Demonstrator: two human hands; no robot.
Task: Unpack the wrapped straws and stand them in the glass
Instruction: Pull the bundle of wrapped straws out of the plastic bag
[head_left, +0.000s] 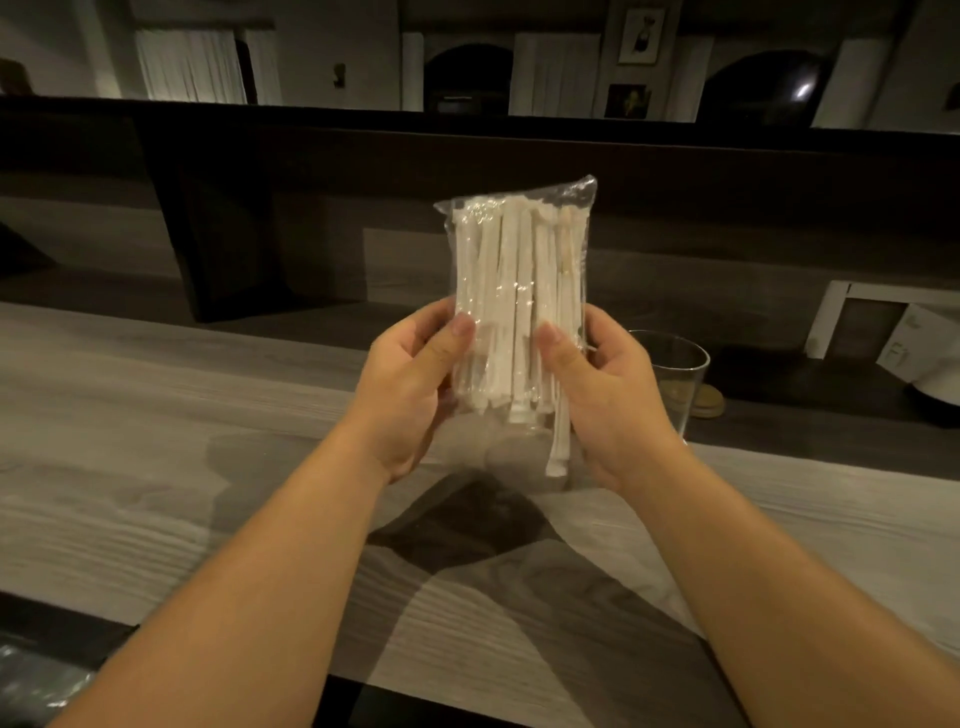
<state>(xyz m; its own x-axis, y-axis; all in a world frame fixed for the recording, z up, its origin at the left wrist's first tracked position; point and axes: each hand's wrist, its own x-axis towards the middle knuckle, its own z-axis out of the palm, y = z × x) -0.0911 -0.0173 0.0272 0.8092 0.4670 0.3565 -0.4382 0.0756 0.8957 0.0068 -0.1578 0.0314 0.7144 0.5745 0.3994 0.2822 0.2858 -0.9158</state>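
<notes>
While it's held upright over the wooden counter (156, 415), the clear bag (519, 249) of paper-wrapped straws (514, 291) is gripped by 2 hands: left hand (410, 384) and right hand (597, 395), thumbs pressed on the front, fingers curled behind. An empty glass (675, 379) is parked just right of the right hand.
</notes>
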